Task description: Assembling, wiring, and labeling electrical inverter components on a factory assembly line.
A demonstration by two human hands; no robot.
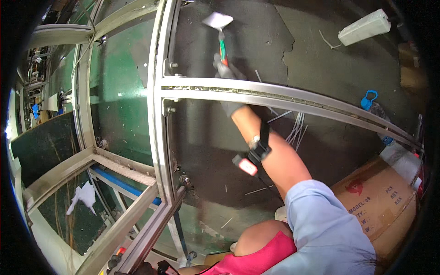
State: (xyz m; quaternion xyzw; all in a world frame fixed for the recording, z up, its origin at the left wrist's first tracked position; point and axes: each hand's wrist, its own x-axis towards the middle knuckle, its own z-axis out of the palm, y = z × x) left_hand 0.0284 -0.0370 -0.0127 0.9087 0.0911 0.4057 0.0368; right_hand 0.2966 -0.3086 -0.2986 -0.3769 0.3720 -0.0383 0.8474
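My right hand (224, 68), in a grey glove, reaches beneath an aluminium rail (256, 89), which crosses in front of part of it. Its fingers are closed round the green and red handle of a scraper (222, 48). The scraper's wide, pale blade (218, 20) points away from me over the dark floor. A black band with a small device (259, 151) is strapped on my right wrist. At the lower edge, my left hand (145, 269) is dark, mostly cut off and beside the metal frame; its fingers cannot be made out.
An upright aluminium post (158, 114) joins the rail at left. Thin white strips (298, 130) lie on the floor. A cardboard box (366, 197) stands at lower right, near a bottle with a blue handle (369, 100). A long white block (364, 28) lies at far right.
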